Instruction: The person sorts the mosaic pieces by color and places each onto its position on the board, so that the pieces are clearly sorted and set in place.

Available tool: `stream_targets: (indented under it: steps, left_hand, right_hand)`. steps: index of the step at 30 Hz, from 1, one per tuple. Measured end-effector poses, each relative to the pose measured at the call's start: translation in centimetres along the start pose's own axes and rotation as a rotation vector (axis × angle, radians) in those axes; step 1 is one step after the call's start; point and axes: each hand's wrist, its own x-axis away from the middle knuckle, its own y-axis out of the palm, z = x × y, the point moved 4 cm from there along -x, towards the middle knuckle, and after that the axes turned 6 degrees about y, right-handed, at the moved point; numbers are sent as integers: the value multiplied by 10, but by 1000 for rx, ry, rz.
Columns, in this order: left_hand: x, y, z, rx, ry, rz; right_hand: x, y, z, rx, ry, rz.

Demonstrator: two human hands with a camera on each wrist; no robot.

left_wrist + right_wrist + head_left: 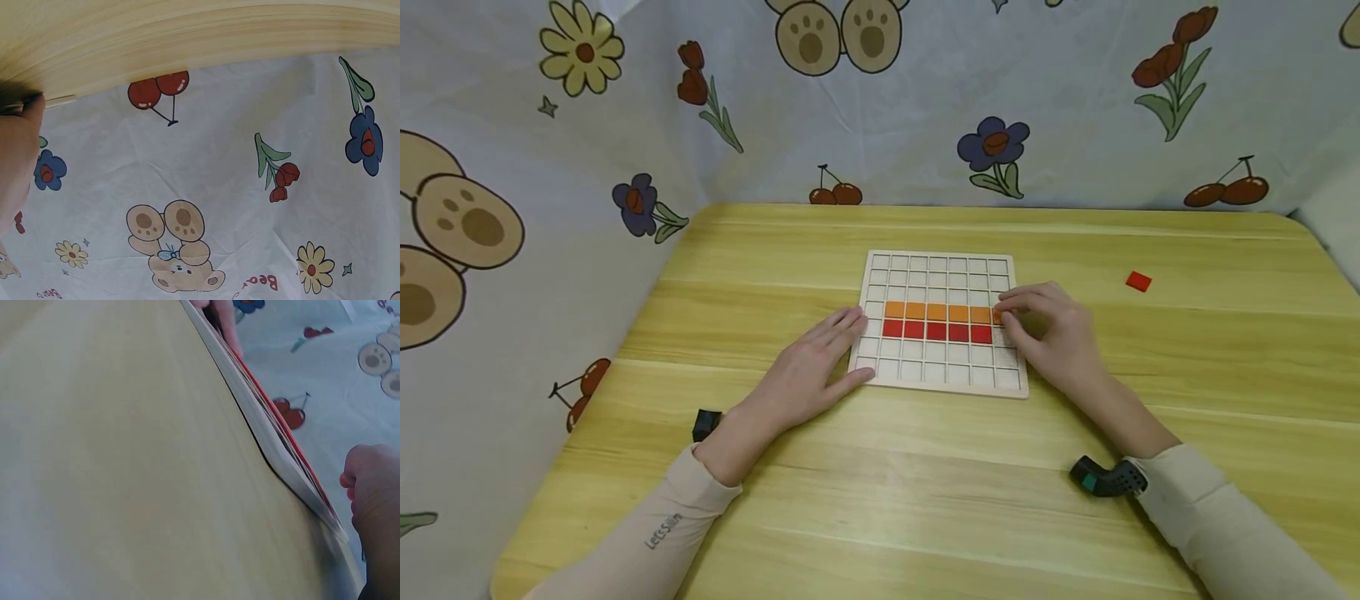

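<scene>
A pale wooden grid board [936, 379] lies on the table with a row of orange square tiles [936, 312] above a row of red square tiles [936, 331]. At the right end of the orange row, my right hand [1052, 333] pinches one more orange tile [997, 317] between thumb and fingers, partly covering it. My left hand [808, 367] rests at the board's left edge, fingers straight and thumb on the lower left corner. In the right wrist view, the right hand [378, 484] appears beside the board's edge [269, 440].
A single red tile [1138, 282] lies on the table [880, 500] to the right of the board. Behind the table and along its left side hangs a white cloth [880, 125] printed with flowers, cherries and bears.
</scene>
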Motion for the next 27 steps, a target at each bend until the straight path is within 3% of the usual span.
stream_targets:
  steps: [10, 17, 22, 27]
  left_hand:
    - [0, 0, 2, -3, 1, 0]
    - [1, -1, 3, 1, 0, 0]
    - [0, 0, 2, -1, -1, 3]
    - [0, 1, 2, -6, -5, -1]
  right_hand:
    - [-8, -40, 39, 103, 108, 184]
    - [-10, -67, 66, 156, 186, 265]
    - [-11, -81, 87, 173, 279, 271]
    - [-9, -87, 106, 216, 400, 183]
